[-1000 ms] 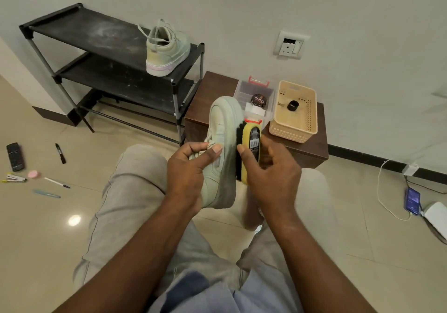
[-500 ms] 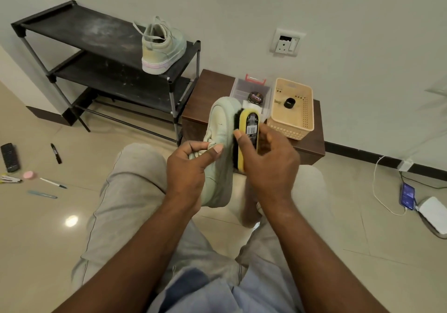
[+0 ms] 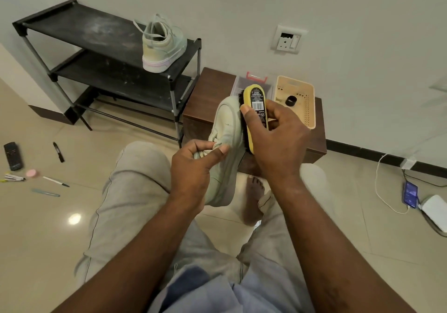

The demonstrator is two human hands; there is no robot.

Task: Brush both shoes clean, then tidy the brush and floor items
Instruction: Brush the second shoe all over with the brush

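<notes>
Side-brushing. My left grip [image 3: 193, 165] pinches the pale-green canvas sneaker [image 3: 228, 124] aloft. My right grip [image 3: 273, 138] clasps the yellow-backed black-bristled brush [image 3: 254, 109] against its side. Risk: a hard stroke could twist the pinched sneaker loose.

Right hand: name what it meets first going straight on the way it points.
Likely the clear box on the low wooden table, beyond the brush the right hand grips; depth unclear.

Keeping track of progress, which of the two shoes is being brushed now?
The shoe gripped by the left hand, brush in the right hand against it; the other shoe stands on the rack.
</notes>
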